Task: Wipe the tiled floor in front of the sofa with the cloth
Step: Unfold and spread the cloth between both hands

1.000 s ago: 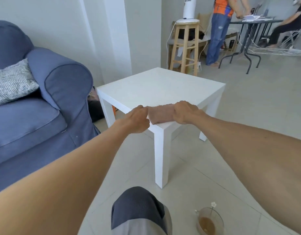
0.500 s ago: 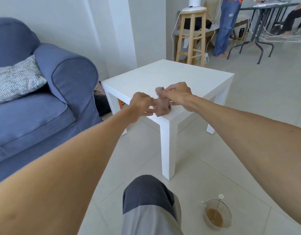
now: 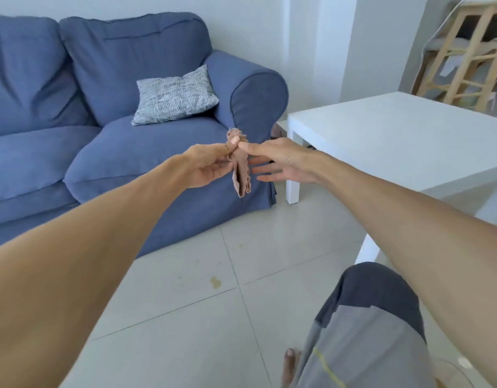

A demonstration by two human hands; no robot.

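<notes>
Below left hand [image 3: 211, 166], cloth [image 3: 241, 169] vertical

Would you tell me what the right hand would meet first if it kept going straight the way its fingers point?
Most likely the cloth hanging from the left hand; the right hand points its open fingers leftward at it, nearly touching, though depth is uncertain.

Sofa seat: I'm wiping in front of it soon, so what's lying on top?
A grey patterned cushion leans against the armrest on the sofa. The forearms hide part of the seat's front edge.
</notes>
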